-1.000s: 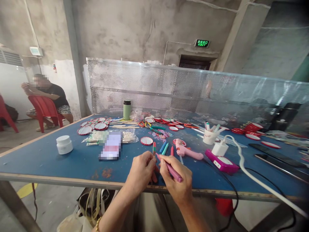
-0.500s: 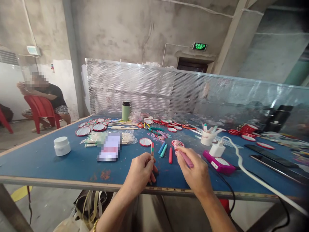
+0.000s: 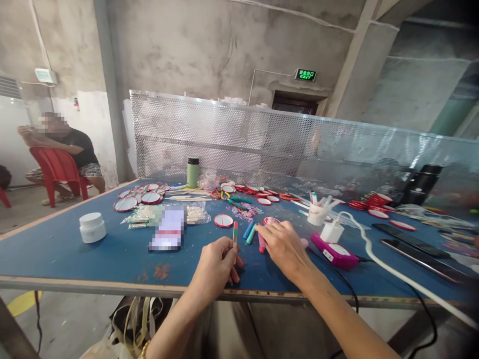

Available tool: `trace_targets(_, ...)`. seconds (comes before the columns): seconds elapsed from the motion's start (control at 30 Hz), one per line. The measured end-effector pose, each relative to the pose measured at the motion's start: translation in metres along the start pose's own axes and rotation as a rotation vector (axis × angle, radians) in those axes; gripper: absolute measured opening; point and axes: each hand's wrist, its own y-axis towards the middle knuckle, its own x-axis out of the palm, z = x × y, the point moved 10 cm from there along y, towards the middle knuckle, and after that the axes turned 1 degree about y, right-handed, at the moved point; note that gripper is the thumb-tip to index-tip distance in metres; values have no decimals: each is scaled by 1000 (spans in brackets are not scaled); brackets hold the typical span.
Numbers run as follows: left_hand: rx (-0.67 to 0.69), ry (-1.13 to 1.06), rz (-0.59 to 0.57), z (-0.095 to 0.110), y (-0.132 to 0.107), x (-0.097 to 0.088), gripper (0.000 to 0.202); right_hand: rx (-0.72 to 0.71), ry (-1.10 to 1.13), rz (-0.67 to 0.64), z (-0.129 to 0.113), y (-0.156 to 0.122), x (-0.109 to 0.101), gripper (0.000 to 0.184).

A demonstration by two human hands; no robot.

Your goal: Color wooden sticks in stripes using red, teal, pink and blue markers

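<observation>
My left hand (image 3: 218, 264) is closed on a thin stick (image 3: 235, 235) painted red and green, held upright just above the blue table (image 3: 75, 254). My right hand (image 3: 285, 246) lies palm down further back. Its fingers curl onto a row of markers: a blue one (image 3: 247, 230), a teal one (image 3: 252, 233) and a red one (image 3: 261, 244). What those fingers hold is hidden. A pink glue gun (image 3: 304, 243) is mostly covered by this hand.
On the table are a magenta device (image 3: 336, 252) with a white charger (image 3: 331, 232) and cable (image 3: 392, 271), a cup of pens (image 3: 316, 214), red-rimmed discs (image 3: 223, 220), a white jar (image 3: 92, 228), a green bottle (image 3: 193, 173) and a blurred phone (image 3: 168, 229). A perforated metal screen (image 3: 299, 144) stands behind. A person sits on a red chair (image 3: 56, 167) at left.
My right hand, which gripped a purple marker beside the left hand, has reached forward and lowered onto the marker row; the purple marker no longer shows. The left hand stays put with the stick.
</observation>
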Motion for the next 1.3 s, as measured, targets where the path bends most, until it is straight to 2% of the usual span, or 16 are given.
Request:
trace_targets(0.1,-2,12,3,1,0,0,20,-35,-57,-99,-3,9,9,23)
trace_targets(0.33,-4,-6,5,2,1,0,18,-86,-245,-214,-10,18,25,15)
trace_targets(0.53,-2,-11,6,2,-1,0,16,-99,-284,-179,-9,19,26,16)
trace_targets(0.7,-2,-13,5,1,1,0,17,-63,-275,-30,7,24,-5,17)
trace_targets(0.87,-2,-10,13,0,1,0,18,-77,-262,15,23,20,-24,19)
trace_targets(1.1,-1,9,16,1,0,-1,17,-99,-247,-3,24,9,-18,21)
trace_targets(1.3,-12,4,16,1,0,-1,17,-137,-201,-13,18,12,-10,21)
